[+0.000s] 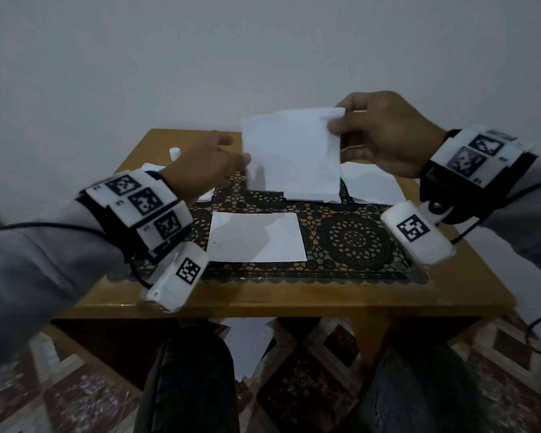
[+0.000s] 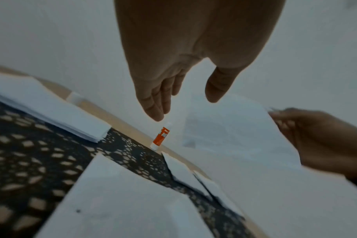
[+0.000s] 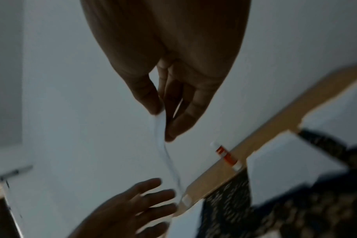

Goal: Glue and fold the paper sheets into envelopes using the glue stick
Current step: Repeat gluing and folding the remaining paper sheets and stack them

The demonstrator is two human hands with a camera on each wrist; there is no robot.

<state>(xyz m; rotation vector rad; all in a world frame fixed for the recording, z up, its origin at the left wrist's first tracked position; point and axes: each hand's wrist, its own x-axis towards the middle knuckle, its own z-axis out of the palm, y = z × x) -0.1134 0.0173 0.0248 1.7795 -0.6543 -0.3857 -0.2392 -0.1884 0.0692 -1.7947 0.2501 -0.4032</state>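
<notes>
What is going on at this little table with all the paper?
A person is making paper envelopes. The right hand pinches a folded white sheet by its top corner, held up above the table. The left hand is open, reaching toward it. The glue stick stands untouched at the table's far edge, and another sheet lies flat on the patterned mat.

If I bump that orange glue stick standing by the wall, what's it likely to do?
The glue stick stands upright on a narrow base, tall for its width, so a nudge would probably tip it. Being round, it would then likely roll along the table. It looks small and plastic, so probably light. The open left hand hovers close above it; the right hand pinches the paper sheet.
</notes>
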